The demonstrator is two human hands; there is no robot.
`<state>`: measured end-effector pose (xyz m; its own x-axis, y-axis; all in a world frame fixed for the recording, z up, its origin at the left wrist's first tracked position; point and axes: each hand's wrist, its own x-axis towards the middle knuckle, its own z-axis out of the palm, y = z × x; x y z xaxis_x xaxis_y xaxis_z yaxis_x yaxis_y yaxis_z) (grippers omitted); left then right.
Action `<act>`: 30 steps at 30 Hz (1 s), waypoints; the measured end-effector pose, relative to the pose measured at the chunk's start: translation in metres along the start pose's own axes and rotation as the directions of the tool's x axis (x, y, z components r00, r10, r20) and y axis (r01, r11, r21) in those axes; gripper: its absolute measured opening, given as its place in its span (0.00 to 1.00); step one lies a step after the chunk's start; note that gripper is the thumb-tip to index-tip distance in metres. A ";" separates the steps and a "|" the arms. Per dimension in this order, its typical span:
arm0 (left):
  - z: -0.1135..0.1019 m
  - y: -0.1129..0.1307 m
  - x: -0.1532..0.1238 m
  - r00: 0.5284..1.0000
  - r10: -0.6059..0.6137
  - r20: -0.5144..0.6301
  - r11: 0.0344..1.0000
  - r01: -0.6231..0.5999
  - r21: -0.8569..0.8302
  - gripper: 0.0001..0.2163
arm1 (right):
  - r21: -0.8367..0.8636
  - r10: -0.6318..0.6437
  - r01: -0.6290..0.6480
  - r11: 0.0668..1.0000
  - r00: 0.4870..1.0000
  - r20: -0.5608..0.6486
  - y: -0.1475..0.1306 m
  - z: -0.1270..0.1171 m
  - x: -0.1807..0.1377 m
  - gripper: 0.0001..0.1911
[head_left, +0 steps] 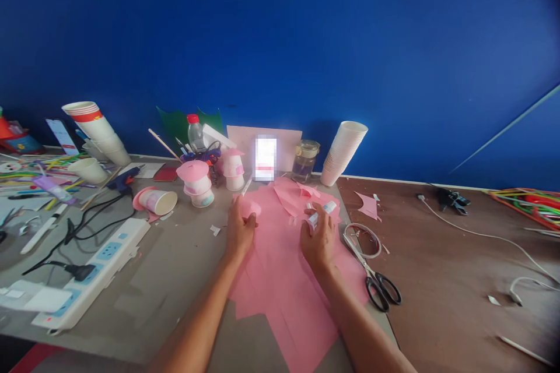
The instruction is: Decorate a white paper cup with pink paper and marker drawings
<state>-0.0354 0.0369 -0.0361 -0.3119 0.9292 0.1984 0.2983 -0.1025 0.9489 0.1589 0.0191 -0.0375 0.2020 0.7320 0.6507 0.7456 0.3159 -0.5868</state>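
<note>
My left hand (239, 236) is closed on a small piece of pink paper (251, 208), pinched between thumb and fingers above the left edge of the pink sheets. My right hand (319, 245) is curled around a small white tube with blue print (329, 207), over the right side of the sheets. Large pink paper sheets (284, 280) lie flat beneath both hands. Pink offcuts (291, 193) rest loosely at their far end. Black-handled scissors (382, 291) lie by the sheets' right edge, their blades against a roll of clear tape (362, 240).
Paper cups with pink paper (195, 183) stand back left; another cup (163, 201) lies sideways. A tall cup stack (344, 154) leans against the blue wall, beside a glass jar (305, 160). A lit phone (265, 157) stands between. A power strip (98, 271) and cords lie left.
</note>
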 end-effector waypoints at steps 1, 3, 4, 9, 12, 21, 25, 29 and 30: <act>0.000 -0.001 0.000 0.999 0.039 -0.017 0.999 -0.039 0.020 0.27 | -0.013 0.005 -0.005 1.000 1.000 0.015 0.001 0.000 0.001 0.25; 0.000 -0.002 -0.001 0.991 0.130 -0.027 0.990 -0.128 0.053 0.23 | -0.013 -0.011 0.012 1.000 0.996 0.083 0.003 0.000 0.001 0.26; 0.001 -0.003 -0.002 0.984 0.176 -0.012 0.982 -0.175 0.064 0.20 | -0.007 -0.033 0.034 0.999 0.991 0.133 0.003 0.001 0.000 0.26; 0.008 0.003 -0.011 0.923 0.324 0.207 0.936 -0.345 0.073 0.10 | -0.056 -0.156 0.191 0.980 0.911 0.383 -0.002 0.005 -0.005 0.29; 0.012 0.009 -0.018 0.884 0.342 0.320 0.923 -0.380 0.064 0.09 | -0.068 -0.152 0.208 0.976 0.868 0.473 -0.006 0.003 -0.005 0.30; 0.013 0.018 -0.023 0.878 0.288 0.383 0.942 -0.332 0.052 0.10 | -0.006 -0.195 0.237 0.971 0.812 0.550 -0.023 -0.002 -0.004 0.29; 0.013 0.021 -0.024 0.893 0.237 0.382 0.964 -0.266 0.024 0.09 | 0.042 -0.206 0.217 0.975 0.826 0.525 -0.021 0.001 -0.005 0.27; 0.011 0.022 -0.022 0.928 0.046 0.370 0.998 -0.028 -0.053 0.09 | 0.182 -0.140 0.075 0.980 0.914 0.381 -0.020 0.002 -0.006 0.23; 0.010 0.023 -0.021 0.922 -0.019 0.386 0.994 0.060 -0.095 0.10 | 0.216 -0.124 0.050 0.975 0.930 0.346 -0.021 0.002 -0.006 0.22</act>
<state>-0.0127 0.0186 -0.0210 0.0549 0.9960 0.0702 0.1920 -0.0795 0.9782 0.1407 0.0091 -0.0305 -0.1242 0.8505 0.5111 0.6000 0.4746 -0.6440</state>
